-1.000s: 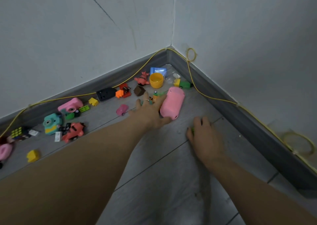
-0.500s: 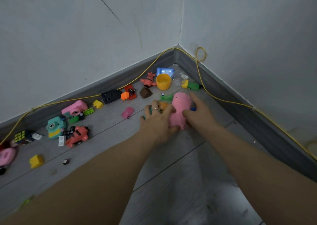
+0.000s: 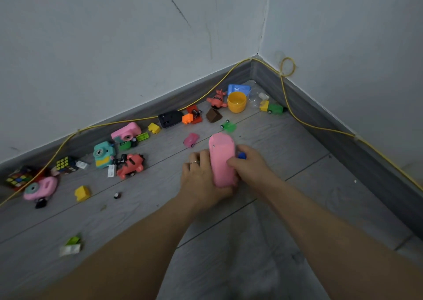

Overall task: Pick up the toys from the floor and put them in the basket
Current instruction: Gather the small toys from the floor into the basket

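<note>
The grey wood-plank floor (image 3: 286, 139) meets two walls at a far corner. Near that corner lie a yellow plastic cup (image 3: 237, 101), a red toy plane (image 3: 217, 100) and a green-and-yellow toy truck (image 3: 272, 108). Along the left wall's edge lie a black block (image 3: 169, 119), a pink toy camera (image 3: 126, 132), a teal toy camera (image 3: 103, 154), a coral toy car (image 3: 131, 165), a puzzle cube (image 3: 65, 163) and a yellow brick (image 3: 82, 193).

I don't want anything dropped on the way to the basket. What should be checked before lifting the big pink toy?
1. Left hand grips the big pink toy: ok.
2. Right hand has fingers on the toy's other side: ok.
3. Small blue piece secure in the right hand: cannot tell, mostly hidden.
4. Toy off the floor: cannot tell.
5. Basket in view: not ok.
6. Small pink car apart from the hands: ok.
</note>
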